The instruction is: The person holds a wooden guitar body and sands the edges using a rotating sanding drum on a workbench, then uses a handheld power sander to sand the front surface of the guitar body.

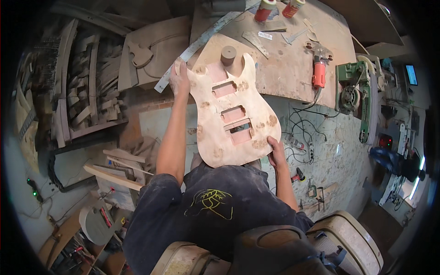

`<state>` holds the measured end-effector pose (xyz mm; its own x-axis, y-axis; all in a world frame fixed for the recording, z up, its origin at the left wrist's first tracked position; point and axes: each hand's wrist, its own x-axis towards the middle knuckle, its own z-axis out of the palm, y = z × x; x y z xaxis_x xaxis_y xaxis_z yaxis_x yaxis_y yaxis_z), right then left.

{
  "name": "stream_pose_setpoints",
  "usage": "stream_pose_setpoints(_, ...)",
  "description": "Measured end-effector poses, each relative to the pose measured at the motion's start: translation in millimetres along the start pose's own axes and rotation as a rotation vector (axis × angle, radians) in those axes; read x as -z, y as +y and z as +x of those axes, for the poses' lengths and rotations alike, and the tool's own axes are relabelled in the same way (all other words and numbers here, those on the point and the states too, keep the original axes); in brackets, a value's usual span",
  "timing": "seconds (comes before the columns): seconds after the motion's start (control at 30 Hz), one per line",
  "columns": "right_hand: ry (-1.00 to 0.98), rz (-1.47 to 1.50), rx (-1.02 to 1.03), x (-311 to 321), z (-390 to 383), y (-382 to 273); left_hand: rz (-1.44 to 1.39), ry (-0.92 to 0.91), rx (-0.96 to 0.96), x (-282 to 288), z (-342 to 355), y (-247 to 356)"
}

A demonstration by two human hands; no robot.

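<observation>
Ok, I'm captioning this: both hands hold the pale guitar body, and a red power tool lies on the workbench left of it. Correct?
Not quite: the head view shows the red power tool on the workbench to the right of the guitar body. The left hand and right hand do hold it.

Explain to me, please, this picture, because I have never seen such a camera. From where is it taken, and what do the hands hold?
No robot is involved: a person works with two bare hands. The picture comes from a wide fisheye camera worn on the head and looking down, so straight edges bend near the rim. The dark shirt below is the person's own. The left hand holds a pale wooden guitar body by its upper left edge; the right hand holds its lower right edge. Several pockets are cut into it. On the workbench ahead are a red power tool and two red cans.
</observation>
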<state>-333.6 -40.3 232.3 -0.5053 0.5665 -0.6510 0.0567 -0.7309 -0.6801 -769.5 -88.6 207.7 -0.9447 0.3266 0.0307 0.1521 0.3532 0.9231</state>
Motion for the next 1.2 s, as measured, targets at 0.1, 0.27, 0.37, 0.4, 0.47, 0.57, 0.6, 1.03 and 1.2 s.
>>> stream_pose_setpoints(0.1, -0.027, 0.046, 0.014, -8.6, -2.2, -5.4, -0.043, -0.015, 0.001, -1.5, 4.0, 0.5)
stream_pose_setpoints(0.27, -0.025, 0.057, 0.05, -16.9, -1.4, -8.4, -0.097, 0.011, 0.067, 0.2, 2.2, 15.8)
stream_pose_setpoints(0.37, -0.009, 0.051, 0.031, -17.7, -1.2, -4.4, -0.106, -0.001, 0.059, 2.6, 5.9, 13.7)
stream_pose_setpoints(0.4, -0.018, 0.046, 0.033, -15.4, -1.3, -0.8, -0.104, -0.001, 0.053, 2.6, 5.4, 11.9)
stream_pose_setpoints(0.47, -0.026, 0.048, 0.039, -11.8, 0.2, 4.9, -0.121, -0.013, 0.045, 0.9, 4.7, 17.8)
stream_pose_setpoints(0.57, -0.015, 0.033, 0.037, -11.1, -0.1, 9.6, -0.028, 0.011, -0.015, -0.6, 4.4, 18.3)
stream_pose_setpoints(0.6, -0.007, 0.056, 0.063, -13.1, -0.9, 12.3, -0.028, 0.01, -0.019, -0.2, 3.3, 16.7)
stream_pose_setpoints(1.03, 0.031, 0.041, 0.098, -15.5, -7.7, 17.0, -0.031, 0.028, 0.02, -9.7, 4.1, 17.4)
stream_pose_setpoints(1.2, 0.035, 0.081, 0.1, -18.8, -11.6, 17.0, -0.172, -0.063, 0.059, -6.0, 4.9, 16.0)
